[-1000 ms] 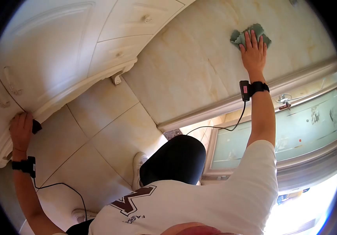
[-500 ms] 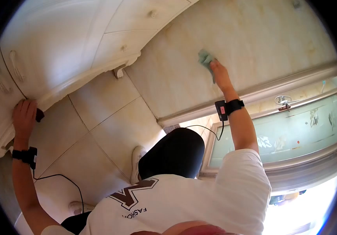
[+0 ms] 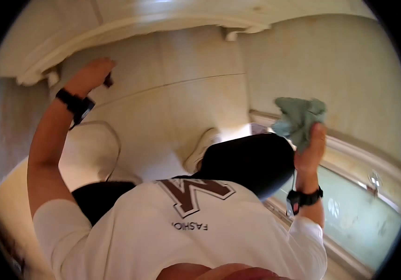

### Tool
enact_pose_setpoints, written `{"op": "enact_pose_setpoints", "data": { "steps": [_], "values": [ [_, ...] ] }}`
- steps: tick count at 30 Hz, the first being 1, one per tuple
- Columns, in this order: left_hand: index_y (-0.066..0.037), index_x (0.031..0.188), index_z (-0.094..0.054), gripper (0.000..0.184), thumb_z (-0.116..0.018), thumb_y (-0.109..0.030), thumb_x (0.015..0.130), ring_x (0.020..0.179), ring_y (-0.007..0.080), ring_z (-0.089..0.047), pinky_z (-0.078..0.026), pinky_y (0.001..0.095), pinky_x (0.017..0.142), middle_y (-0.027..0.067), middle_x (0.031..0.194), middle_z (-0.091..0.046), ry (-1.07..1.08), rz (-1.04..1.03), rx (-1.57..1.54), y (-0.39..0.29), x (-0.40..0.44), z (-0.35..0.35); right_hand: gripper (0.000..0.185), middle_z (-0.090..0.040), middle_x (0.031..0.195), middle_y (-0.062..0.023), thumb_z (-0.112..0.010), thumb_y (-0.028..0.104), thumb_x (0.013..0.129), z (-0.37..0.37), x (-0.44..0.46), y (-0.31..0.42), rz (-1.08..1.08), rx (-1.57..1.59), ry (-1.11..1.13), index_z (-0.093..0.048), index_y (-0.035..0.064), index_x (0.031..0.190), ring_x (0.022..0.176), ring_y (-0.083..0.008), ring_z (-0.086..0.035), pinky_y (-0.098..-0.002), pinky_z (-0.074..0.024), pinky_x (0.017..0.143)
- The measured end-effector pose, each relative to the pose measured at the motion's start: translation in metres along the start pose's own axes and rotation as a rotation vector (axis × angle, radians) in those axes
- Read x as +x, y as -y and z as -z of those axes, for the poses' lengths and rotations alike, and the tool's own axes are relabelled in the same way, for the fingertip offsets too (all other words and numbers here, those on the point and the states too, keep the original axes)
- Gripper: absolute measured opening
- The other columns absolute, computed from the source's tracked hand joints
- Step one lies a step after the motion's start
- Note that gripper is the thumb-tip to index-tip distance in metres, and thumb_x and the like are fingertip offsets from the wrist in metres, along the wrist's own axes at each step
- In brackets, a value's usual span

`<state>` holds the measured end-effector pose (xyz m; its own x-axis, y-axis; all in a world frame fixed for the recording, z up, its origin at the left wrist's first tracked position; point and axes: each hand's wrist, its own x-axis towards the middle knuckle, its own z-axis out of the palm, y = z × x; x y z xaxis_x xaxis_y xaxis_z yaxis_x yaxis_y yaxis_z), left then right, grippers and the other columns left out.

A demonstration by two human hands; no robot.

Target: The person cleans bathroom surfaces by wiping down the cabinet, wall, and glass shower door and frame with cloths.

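My right hand (image 3: 310, 151) grips a crumpled grey-green cloth (image 3: 299, 119), which hangs loosely beyond the fingers, off the wall. On the other side, my left hand (image 3: 92, 74) is curled round a small dark object (image 3: 108, 80), too blurred to identify, just off the lower edge of the white cabinet (image 3: 135, 21). Both wrists wear black straps with small devices.
Marbled wall tiles (image 3: 331, 70) rise at the right beside a pale frame (image 3: 359, 151) and a frosted glass door panel (image 3: 349, 210). Floor tiles (image 3: 177, 98) lie between cabinet and legs. A cable (image 3: 116, 140) trails below my left hand.
My right hand has left the wall and come back toward my body with the cloth. My left hand has moved off the cabinet, dark object included. The view has turned and shifted downward.
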<state>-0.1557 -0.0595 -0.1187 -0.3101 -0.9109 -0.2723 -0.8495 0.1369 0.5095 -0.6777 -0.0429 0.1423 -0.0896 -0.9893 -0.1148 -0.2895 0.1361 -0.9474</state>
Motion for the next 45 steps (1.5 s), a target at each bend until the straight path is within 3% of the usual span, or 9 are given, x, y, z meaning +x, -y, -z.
{"op": "enact_pose_setpoints", "data": {
  "steps": [13, 17, 20, 23, 28, 32, 33, 40, 45],
  "values": [
    [0.002, 0.106, -0.057, 0.025, -0.049, 0.008, 0.082, 0.072, 0.0189, -0.059, -0.048, 0.0277, 0.070, 0.0113, 0.084, -0.062, -0.142, 0.563, 0.107, -0.079, -0.251, 0.211, 0.050, -0.052, 0.131, -0.0145, -0.042, 0.033, 0.101, -0.079, 0.010, -0.013, -0.236, 0.408, 0.174, -0.045, -0.0057, 0.132, 0.121, -0.0234, -0.050, -0.0368, -0.0363, 0.105],
    [0.002, 0.123, -0.052, 0.030, -0.047, -0.006, 0.094, 0.096, 0.0186, -0.058, -0.045, 0.0279, 0.089, 0.0101, 0.113, -0.060, -0.510, 0.898, -0.017, -0.163, -0.318, 0.257, 0.048, -0.052, 0.131, -0.0150, -0.042, 0.031, 0.101, -0.077, 0.013, -0.006, -0.252, 0.462, 0.323, -0.044, -0.0051, 0.133, 0.121, -0.0242, -0.050, -0.0369, -0.0367, 0.105],
    [0.001, 0.104, -0.054, 0.022, -0.051, -0.019, 0.095, 0.078, 0.0156, -0.055, -0.047, 0.0271, 0.074, 0.0090, 0.092, -0.058, -0.479, 0.553, -0.377, -0.215, -0.315, 0.265, 0.049, -0.054, 0.129, -0.0183, -0.040, 0.032, 0.101, -0.079, 0.014, -0.010, -0.327, 0.504, 0.250, -0.044, -0.0057, 0.132, 0.119, -0.0280, -0.053, -0.0395, -0.0404, 0.103],
    [-0.006, 0.095, -0.050, 0.030, -0.053, -0.035, 0.094, 0.062, 0.0176, -0.053, -0.045, 0.0308, 0.055, 0.0063, 0.074, -0.054, -0.402, 0.632, -0.409, -0.196, -0.327, 0.212, 0.046, -0.056, 0.126, -0.0174, -0.043, 0.030, 0.100, -0.084, 0.009, -0.012, -0.332, 0.595, 0.206, -0.047, -0.0051, 0.129, 0.115, -0.0266, -0.056, -0.0381, -0.0414, 0.102],
    [-0.003, 0.142, -0.031, 0.063, -0.060, -0.020, 0.089, 0.118, 0.0226, -0.049, -0.044, 0.0380, 0.097, 0.0125, 0.129, -0.049, -0.359, 0.337, -1.500, -0.246, -0.195, 0.104, 0.050, -0.052, 0.132, -0.0175, -0.039, 0.032, 0.101, -0.079, 0.014, -0.013, -0.403, 0.563, 0.219, -0.042, -0.0054, 0.134, 0.121, -0.0273, -0.051, -0.0402, -0.0389, 0.105],
    [-0.008, 0.148, -0.025, 0.079, -0.070, -0.026, 0.085, 0.132, 0.0290, -0.039, -0.032, 0.0425, 0.110, 0.0141, 0.146, -0.038, -0.396, 0.782, -2.198, -0.239, -0.152, 0.097, 0.051, -0.051, 0.133, -0.0167, -0.040, 0.033, 0.100, -0.073, 0.003, 0.010, -0.441, 0.634, 0.123, -0.042, -0.0043, 0.135, 0.122, -0.0281, -0.051, -0.0409, -0.0391, 0.105],
    [-0.011, 0.141, -0.036, 0.060, -0.036, -0.053, 0.098, 0.121, 0.0322, -0.052, -0.051, 0.0453, 0.090, 0.0135, 0.144, -0.042, -0.499, 0.813, -1.916, -0.228, -0.157, 0.077, 0.052, -0.052, 0.132, -0.0172, -0.040, 0.035, 0.100, -0.071, -0.001, 0.013, -0.454, 0.649, 0.070, -0.041, -0.0044, 0.135, 0.122, -0.0281, -0.051, -0.0403, -0.0395, 0.104],
    [-0.012, 0.143, -0.036, 0.058, -0.035, -0.050, 0.099, 0.126, 0.0299, -0.047, -0.040, 0.0468, 0.104, 0.0107, 0.138, -0.048, -0.498, 0.816, -1.704, -0.177, -0.172, 0.060, 0.057, -0.046, 0.138, -0.0183, -0.036, 0.039, 0.101, -0.030, -0.037, 0.000, -0.611, 0.599, -0.383, -0.036, -0.0026, 0.140, 0.130, -0.0289, -0.044, -0.0438, -0.0352, 0.109],
    [-0.013, 0.141, -0.039, 0.056, -0.037, -0.050, 0.099, 0.122, 0.0292, -0.050, -0.043, 0.0481, 0.100, 0.0100, 0.135, -0.051, -0.371, 0.921, -1.748, -0.186, -0.147, 0.056, 0.054, -0.045, 0.140, -0.0162, -0.036, 0.036, 0.101, -0.017, -0.050, -0.010, -0.639, 0.454, -0.173, -0.033, 0.0019, 0.143, 0.129, -0.0279, -0.046, -0.0423, -0.0399, 0.107]
  ]
}}
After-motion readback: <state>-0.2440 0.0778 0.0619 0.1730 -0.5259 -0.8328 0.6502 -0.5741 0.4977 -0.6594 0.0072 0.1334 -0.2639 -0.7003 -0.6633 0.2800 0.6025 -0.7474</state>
